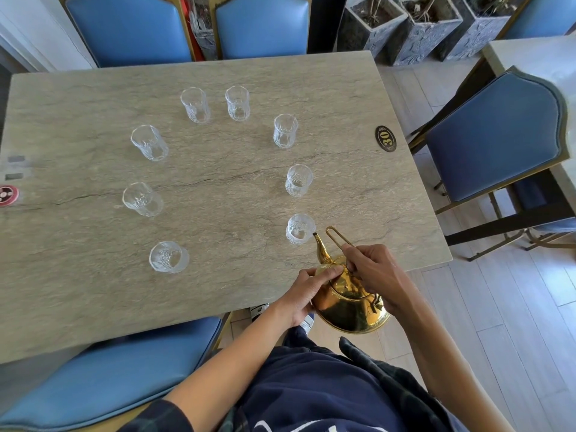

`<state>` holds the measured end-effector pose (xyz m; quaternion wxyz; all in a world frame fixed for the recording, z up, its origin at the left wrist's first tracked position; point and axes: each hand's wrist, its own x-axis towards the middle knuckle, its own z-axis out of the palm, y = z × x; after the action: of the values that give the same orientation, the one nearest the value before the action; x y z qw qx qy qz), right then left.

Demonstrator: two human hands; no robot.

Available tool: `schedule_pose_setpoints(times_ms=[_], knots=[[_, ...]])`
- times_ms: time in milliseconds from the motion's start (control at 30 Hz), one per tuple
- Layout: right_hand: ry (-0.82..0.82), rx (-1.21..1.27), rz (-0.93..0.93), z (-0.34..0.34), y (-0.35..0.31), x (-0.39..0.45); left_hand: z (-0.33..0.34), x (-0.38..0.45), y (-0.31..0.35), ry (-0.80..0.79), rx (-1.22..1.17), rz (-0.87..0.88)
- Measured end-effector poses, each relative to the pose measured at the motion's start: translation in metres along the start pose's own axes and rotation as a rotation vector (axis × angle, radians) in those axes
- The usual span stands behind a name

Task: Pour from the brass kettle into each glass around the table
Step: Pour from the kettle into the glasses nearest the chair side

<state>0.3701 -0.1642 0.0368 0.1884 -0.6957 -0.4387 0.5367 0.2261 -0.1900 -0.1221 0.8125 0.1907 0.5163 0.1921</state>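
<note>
A shiny brass kettle (349,304) hangs over the table's near right edge, tilted with its spout tip just right of the nearest right-hand glass (300,229). My right hand (377,272) grips the thin wire handle. My left hand (307,289) presses on the lid and the kettle's left side. Several clear cut glasses stand upright in a ring on the stone table (218,188), among them a near-left glass (169,257) and a right-side glass (298,180). I cannot tell whether any glass holds liquid.
Blue padded chairs stand at the far side (261,26), the right (495,135) and the near left (109,366). An oval number plate (386,138) sits near the table's right edge. Stone planters (427,29) line the back right. A red round disc (7,195) lies at the left edge.
</note>
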Motion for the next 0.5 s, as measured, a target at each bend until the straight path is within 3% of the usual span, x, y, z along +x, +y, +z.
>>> schedule_pose_setpoints(times_ms=[500], knots=[[0.001,-0.013,0.005,0.0002,-0.0007,-0.0008,-0.0017,0.0021,-0.0024,-0.006,0.029,0.013]])
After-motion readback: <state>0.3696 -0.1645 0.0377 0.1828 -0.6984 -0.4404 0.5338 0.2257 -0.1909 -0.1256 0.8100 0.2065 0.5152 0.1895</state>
